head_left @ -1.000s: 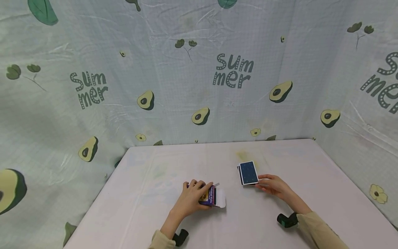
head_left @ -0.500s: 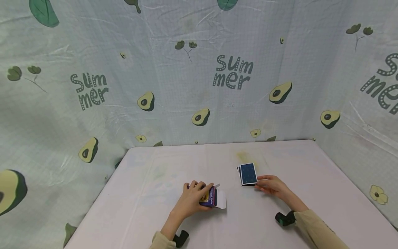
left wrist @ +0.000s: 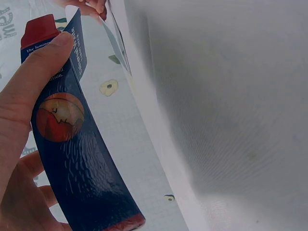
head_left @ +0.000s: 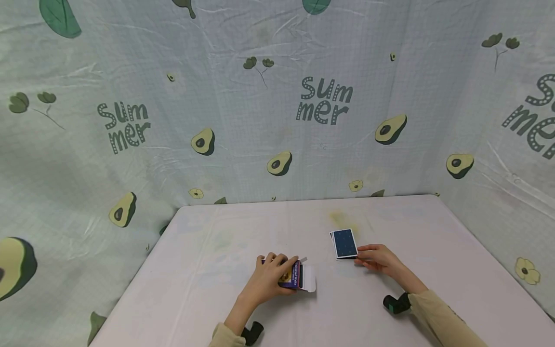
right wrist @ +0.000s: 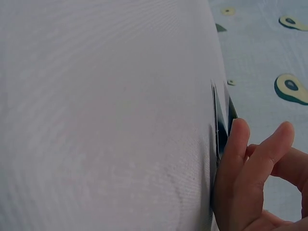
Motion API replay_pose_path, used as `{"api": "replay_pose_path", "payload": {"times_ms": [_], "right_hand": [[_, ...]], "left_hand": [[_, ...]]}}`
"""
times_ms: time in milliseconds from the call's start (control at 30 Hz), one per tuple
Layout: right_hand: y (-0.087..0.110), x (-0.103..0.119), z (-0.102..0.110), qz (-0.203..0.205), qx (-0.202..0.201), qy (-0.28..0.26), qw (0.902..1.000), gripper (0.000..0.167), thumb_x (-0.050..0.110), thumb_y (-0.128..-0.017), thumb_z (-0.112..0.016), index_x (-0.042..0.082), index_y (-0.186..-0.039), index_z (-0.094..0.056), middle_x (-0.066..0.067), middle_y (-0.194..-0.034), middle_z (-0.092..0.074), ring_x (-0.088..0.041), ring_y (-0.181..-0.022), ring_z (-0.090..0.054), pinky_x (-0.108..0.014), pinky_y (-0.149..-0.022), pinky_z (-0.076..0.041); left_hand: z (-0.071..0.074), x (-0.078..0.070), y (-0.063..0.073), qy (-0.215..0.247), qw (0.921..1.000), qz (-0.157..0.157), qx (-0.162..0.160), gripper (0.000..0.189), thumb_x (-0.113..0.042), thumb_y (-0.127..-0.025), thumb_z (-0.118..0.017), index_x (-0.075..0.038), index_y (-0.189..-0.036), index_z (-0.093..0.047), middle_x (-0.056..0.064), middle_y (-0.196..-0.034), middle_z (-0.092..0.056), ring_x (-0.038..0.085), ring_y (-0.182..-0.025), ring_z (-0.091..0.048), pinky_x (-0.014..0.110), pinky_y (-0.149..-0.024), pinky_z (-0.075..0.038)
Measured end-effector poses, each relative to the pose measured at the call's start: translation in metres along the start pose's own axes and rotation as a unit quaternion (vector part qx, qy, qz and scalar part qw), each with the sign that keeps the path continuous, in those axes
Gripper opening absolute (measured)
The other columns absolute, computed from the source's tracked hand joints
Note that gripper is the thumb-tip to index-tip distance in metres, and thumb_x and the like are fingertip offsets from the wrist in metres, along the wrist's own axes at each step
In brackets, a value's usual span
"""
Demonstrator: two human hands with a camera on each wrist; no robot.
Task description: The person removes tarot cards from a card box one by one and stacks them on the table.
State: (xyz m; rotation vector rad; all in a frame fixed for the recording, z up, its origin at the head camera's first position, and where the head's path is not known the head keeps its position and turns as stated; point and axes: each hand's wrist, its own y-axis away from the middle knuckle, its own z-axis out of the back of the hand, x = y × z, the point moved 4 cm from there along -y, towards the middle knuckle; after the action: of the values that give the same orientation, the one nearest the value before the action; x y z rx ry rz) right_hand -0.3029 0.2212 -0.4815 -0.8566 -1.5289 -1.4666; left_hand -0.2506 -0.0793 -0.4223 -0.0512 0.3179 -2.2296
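Observation:
My left hand (head_left: 270, 279) grips a dark blue and purple card box (head_left: 289, 274), thumb on the near side and fingers over the top. Its white end flap (head_left: 309, 278) stands open toward the right. In the left wrist view the box (left wrist: 84, 168) shows a moon face picture and a red end. Farther right, a small stack of blue-backed cards (head_left: 345, 243) lies on the table, slightly fanned. My right hand (head_left: 376, 258) pinches the top card at its lower right edge. In the right wrist view the cards (right wrist: 220, 122) are seen edge-on beside the fingers (right wrist: 236, 144).
A white cloth covers the table (head_left: 243, 231). Behind and beside it hangs a printed curtain (head_left: 234, 106) with avocados and lettering. Dark wrist devices (head_left: 396, 303) sit at both sleeves, close to the tabletop.
The top card has shifted slightly left and down over the others, with my right hand following a little to the left. My left hand and the box have stayed nearly still.

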Motion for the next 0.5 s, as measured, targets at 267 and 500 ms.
{"api": "replay_pose_path", "payload": {"times_ms": [267, 500], "right_hand": [[-0.0007, -0.0003, -0.0013, 0.010, -0.021, 0.047, 0.9986, 0.041, 0.005, -0.083, -0.057, -0.013, -0.117, -0.044, -0.002, -0.072, -0.066, -0.008, -0.061, -0.064, -0.015, -0.052, -0.046], [0.0008, 0.0007, -0.0013, -0.008, -0.059, 0.092, 0.9939, 0.037, 0.005, -0.082, -0.058, -0.012, -0.113, -0.046, -0.002, -0.067, -0.063, -0.008, -0.056, -0.062, -0.018, -0.051, -0.047]], "left_hand": [[0.0002, -0.0005, 0.0000, -0.004, 1.0000, -0.001, 0.001, 0.074, -0.051, -0.065, -0.071, -0.024, -0.129, -0.046, -0.001, -0.110, -0.055, 0.017, -0.096, -0.045, 0.047, -0.083, -0.035], [0.0019, -0.0020, 0.0013, -0.015, 0.9999, -0.004, -0.004, 0.074, -0.051, -0.065, -0.071, -0.026, -0.129, -0.045, -0.002, -0.110, -0.055, 0.017, -0.096, -0.045, 0.045, -0.081, -0.035]]}}
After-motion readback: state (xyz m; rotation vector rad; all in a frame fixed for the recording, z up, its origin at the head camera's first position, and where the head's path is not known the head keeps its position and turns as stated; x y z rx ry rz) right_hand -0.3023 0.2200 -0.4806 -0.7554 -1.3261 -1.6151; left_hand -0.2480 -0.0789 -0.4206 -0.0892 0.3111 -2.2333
